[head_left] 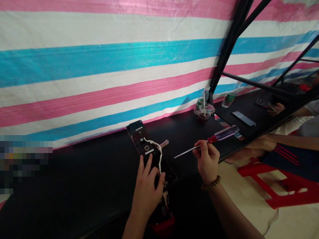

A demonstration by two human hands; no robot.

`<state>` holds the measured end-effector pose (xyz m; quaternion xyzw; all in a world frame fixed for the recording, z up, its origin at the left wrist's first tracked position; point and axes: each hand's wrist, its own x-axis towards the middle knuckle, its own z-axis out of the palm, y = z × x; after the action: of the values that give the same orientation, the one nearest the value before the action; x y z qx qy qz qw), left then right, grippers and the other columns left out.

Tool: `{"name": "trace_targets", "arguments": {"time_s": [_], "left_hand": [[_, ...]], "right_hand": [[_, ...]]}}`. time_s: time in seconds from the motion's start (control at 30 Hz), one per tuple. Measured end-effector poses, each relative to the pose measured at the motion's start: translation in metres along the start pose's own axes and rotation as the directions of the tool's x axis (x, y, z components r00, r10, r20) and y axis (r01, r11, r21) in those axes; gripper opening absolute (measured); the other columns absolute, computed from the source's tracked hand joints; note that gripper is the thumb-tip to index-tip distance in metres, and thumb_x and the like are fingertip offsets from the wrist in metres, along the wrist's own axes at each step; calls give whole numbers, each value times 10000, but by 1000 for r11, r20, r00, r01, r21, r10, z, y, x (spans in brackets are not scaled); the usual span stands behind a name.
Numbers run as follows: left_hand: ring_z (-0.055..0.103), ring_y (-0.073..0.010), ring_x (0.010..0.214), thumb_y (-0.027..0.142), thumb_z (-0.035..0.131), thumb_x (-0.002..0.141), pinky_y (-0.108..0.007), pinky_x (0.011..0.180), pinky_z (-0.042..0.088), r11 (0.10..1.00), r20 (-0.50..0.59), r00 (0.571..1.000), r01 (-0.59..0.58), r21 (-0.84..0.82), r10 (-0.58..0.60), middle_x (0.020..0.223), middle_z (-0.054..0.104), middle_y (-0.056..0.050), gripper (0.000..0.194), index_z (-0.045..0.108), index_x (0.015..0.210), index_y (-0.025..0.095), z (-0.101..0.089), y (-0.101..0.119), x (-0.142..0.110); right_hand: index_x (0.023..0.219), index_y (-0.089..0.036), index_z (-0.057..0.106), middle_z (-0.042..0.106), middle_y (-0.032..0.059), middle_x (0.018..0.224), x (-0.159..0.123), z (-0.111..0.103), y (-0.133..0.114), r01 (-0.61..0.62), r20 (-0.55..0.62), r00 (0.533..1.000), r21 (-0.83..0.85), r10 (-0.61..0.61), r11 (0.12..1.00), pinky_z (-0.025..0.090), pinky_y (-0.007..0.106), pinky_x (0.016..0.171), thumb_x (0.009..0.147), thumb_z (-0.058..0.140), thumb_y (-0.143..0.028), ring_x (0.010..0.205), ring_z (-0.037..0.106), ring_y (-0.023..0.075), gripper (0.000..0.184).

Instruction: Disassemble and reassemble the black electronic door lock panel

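Head view: black door-lock plate (147, 147) is lying on black table (189, 132); stiff, flat, prob. fairly heavy, best gripped by edges. L hand (147, 189) is pressing on it, fingers spread, no grasp, beside white cable (159, 151). R hand (206, 159) is pinching red-handled screwdriver (221, 135) narrowly, right of plate.

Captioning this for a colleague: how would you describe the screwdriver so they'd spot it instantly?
Along the black table under the striped tarpaulin, find the person's right hand with a beaded bracelet. It pinches the screwdriver, its thin steel shaft pointing left toward the dark panel. Its red and clear purple handle, held off the table, sets it apart from the small pink item nearby.
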<state>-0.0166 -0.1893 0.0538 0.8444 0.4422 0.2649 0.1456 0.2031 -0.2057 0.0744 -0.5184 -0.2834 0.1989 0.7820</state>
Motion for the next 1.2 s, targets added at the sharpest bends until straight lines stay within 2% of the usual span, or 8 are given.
{"name": "trace_targets", "arguments": {"time_s": [0.27,0.53,0.63,0.7,0.87,0.97,1.1,1.2], "left_hand": [[79,-391,1509,346,536,919,-639,1078,393,995,-38,996,82,-58,-84,1547,400,-169,172,587,848,198,7,9,0],[347,-338,1447,338,476,947,-572,1099,403,942,-136,966,174,-286,-220,1420,564,-131,192,613,888,216,3,18,5],[578,-288,1262,372,501,937,-495,1063,466,841,-274,883,208,-499,-381,1295,649,-130,196,617,938,214,-6,17,-1],[676,-255,1101,407,546,915,-440,989,535,730,-258,843,211,-650,-472,1177,704,-120,233,640,976,203,-15,18,-4],[746,-242,861,459,688,803,-370,794,629,534,-71,862,244,-810,-502,972,771,-97,348,731,1017,188,-33,25,-9],[749,-236,756,441,758,736,-350,720,641,476,-42,833,272,-836,-551,832,775,-85,323,769,922,177,-31,27,-15],[741,-222,724,432,756,736,-340,716,633,480,-79,781,298,-825,-620,769,766,-71,297,774,875,171,-25,8,-20],[739,-240,803,469,719,747,-388,810,610,595,-185,718,372,-713,-671,880,779,-73,340,768,924,182,-34,-42,-18]], "right_hand": [[728,-173,653,540,-23,561,-3,4,-3,-4,21,1000,4,4,1000,332,217,436,878,646,-510,469,455,84,369],[719,-173,638,528,-27,580,-8,11,-21,-22,-2,1000,85,23,996,332,224,431,859,667,-524,455,427,71,380],[701,-177,617,522,-35,604,-15,21,-31,-65,18,998,162,63,985,329,216,426,855,669,-531,443,398,55,390],[697,-179,609,503,-44,600,-21,29,-37,-107,56,994,205,97,973,320,210,415,857,664,-535,431,372,48,394],[697,-186,591,512,-40,615,-34,45,-43,-168,108,983,241,146,956,320,209,404,845,672,-539,428,364,48,392],[703,-187,596,508,-42,601,-43,52,-40,-193,125,978,257,166,947,317,207,404,855,665,-532,429,368,51,384],[702,-185,613,494,-47,570,-51,56,-35,-231,154,968,259,196,938,325,214,402,853,673,-515,416,373,58,369],[698,-185,593,529,-34,612,-38,45,-29,-145,64,989,222,134,964,344,230,423,853,667,-523,419,389,60,379]]}}
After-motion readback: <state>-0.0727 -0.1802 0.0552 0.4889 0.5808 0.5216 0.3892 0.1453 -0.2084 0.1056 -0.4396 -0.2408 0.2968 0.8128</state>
